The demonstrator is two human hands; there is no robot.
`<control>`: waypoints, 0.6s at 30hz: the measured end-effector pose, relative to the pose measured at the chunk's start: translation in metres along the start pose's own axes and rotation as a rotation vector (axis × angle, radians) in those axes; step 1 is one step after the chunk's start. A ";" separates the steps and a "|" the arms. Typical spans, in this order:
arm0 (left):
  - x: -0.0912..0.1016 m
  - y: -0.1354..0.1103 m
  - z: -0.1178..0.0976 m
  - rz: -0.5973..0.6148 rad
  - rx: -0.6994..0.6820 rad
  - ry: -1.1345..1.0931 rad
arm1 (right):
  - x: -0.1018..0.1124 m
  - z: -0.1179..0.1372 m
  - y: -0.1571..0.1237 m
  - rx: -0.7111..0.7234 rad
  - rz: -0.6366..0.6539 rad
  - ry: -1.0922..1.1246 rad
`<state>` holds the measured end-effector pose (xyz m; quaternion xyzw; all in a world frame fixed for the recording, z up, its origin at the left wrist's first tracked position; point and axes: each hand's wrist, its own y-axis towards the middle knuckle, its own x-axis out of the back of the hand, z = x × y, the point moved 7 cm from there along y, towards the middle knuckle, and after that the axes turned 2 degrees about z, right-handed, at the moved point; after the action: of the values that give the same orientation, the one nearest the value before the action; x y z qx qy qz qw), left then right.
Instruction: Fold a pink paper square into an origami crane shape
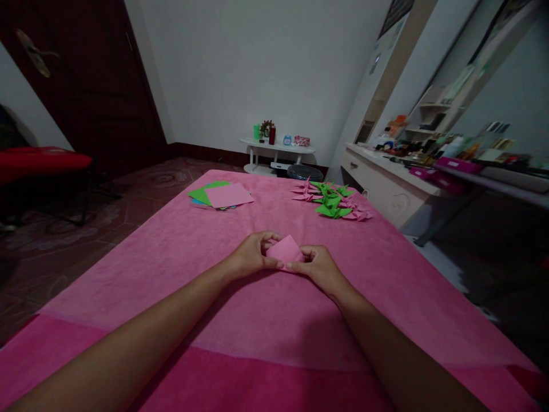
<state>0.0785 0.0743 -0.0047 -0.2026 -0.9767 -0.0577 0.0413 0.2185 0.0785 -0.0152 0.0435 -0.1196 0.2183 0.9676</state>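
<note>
A folded piece of pink origami paper (286, 250) is held between both hands over the middle of the pink-covered table (240, 320). My left hand (256, 252) grips its left side, thumb in front and fingers behind. On the right side, my right hand (316, 263) pinches the paper the same way, its thumb near the lower edge. The two thumb tips almost meet at the bottom of the paper. One corner points up and away from me. The fingertips behind the paper are partly hidden.
A loose stack of square paper sheets (229, 195), pink over green and blue, lies at the far left. Several folded pink and green paper cranes (332, 200) lie at the far right. Beyond stand a white side table (278, 147) and, rightward, a cluttered dresser (386, 183).
</note>
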 end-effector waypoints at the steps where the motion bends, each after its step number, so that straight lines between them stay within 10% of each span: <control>1: 0.000 0.000 0.000 -0.006 0.003 0.001 | 0.000 -0.001 0.000 -0.003 -0.006 -0.006; 18: 0.001 -0.011 -0.001 -0.038 -0.099 0.125 | -0.002 0.000 -0.001 -0.048 0.082 0.037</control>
<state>0.0733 0.0649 -0.0051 -0.1816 -0.9719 -0.1192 0.0910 0.2170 0.0767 -0.0162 0.0116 -0.1086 0.2555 0.9606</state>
